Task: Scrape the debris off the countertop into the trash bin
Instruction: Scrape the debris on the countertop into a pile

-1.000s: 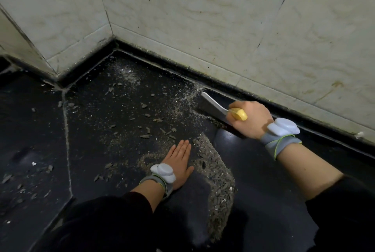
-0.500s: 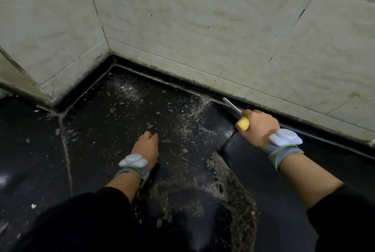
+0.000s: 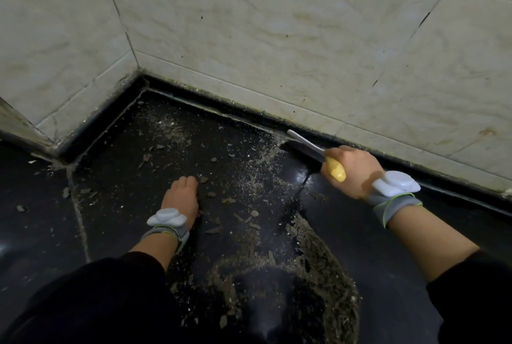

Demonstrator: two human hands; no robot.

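Currently the scraper [image 3: 304, 143] is gripped by the right hand [image 3: 353, 173], fingers curled round its handle; whether the left hand [image 3: 181, 197] has its fingers spread or curled cannot be told. Debris [image 3: 327, 260] is scattered on the counter [image 3: 36, 205] left of the scraper and heaped nearer; it could be flung wide by a jerked blade.

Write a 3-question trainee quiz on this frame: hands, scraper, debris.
1. Multiple choice: what does the right hand grip?
A) a brush
B) a yellow-handled scraper
C) a cloth

2. True or false: the left hand holds a tool.

3. Fill in: the scraper's blade tip sits at the seam where the countertop meets the ____.

Key
1. B
2. False: it rests on the countertop among the debris and no tool shows in it.
3. wall
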